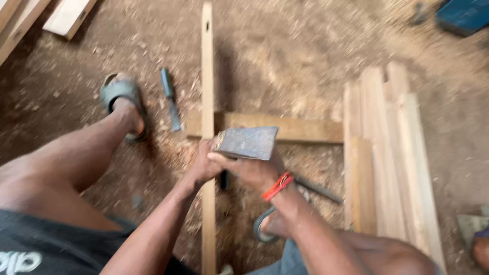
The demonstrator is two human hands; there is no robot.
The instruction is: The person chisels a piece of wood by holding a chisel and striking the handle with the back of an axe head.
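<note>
close head view, straight down

Soft, even daylight falls over the sawdust floor [285, 46], with no glare. A dull shadow lies right of the upright wooden strip [207, 66]. Motion blur smears the whole view, worst at the edges; the blue object [463, 15] is perhaps a case.

free: dirt floor [285, 56] | blocked: plank stack [392, 153], chisel [170, 99]
</note>
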